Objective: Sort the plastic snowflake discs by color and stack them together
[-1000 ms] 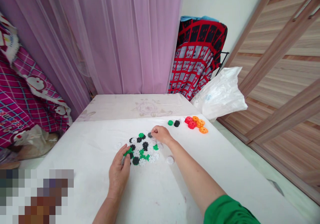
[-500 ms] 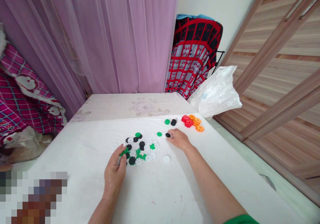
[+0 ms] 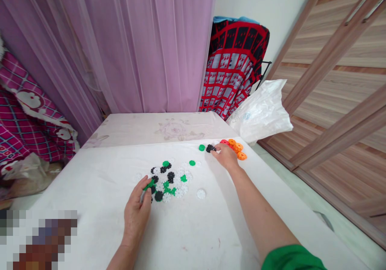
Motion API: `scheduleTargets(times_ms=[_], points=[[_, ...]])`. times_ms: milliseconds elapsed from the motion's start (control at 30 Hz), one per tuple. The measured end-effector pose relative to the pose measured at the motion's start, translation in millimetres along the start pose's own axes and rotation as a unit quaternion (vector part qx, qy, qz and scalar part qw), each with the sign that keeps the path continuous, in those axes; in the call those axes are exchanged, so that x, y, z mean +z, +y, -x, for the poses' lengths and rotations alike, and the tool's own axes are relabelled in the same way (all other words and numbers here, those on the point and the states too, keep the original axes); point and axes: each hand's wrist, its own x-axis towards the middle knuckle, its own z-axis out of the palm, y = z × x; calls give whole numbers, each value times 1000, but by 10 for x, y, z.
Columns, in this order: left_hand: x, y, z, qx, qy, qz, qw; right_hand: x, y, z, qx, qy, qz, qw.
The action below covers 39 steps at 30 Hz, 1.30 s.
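White-covered table [image 3: 187, 230], purple curtain [image 3: 150, 49], hands [image 3: 226, 156] over plastic discs [image 3: 171, 176]

Curtain: mauve [image 3: 150, 49], full folds.
Wall: pale [image 3: 289, 17].
Wardrobe: wood-grain [image 3: 337, 73], right side.
Floor: pale, glossy [image 3: 268, 161].
Chair-like form: red-black patterned cover [image 3: 232, 65].

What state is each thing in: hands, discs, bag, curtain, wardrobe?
Left hand: fingers curved around green pieces at pile's edge.
Right hand: fingers pinching a black disc.
Mixed pile: loose, spread out, pieces overlapping.
Near white disc: flat, apart from pile.
Orange discs: clustered, partly overlapping.
White bag: crumpled; opening unclear.
Purple curtain: hanging in folds.
Wardrobe doors: appear closed.
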Motion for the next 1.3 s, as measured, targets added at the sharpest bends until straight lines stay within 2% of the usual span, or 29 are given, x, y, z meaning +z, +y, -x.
scheduleTargets(times_ms=[167,567,767,1000,1167,1300], points=[[-8,27,8,-4,-1,4,1000,-85,-9,-224,3,-33,51,998],[-14,5,5,-2,-6,1,1000,7,-37,-372,-15,-46,80,996],[-9,7,7,-7,-6,4,1000,17,51,-165,-31,-5,2,1000],[-4,9,1,-7,-4,2,1000,284,-46,268,-102,-98,-51,989],[-4,13,-6,-3,-6,-6,1000,346,-156,387,-135,-101,-26,985],[-7,6,-16,6,-6,-15,1000,382,-194,394,-136,-92,-26,986]])
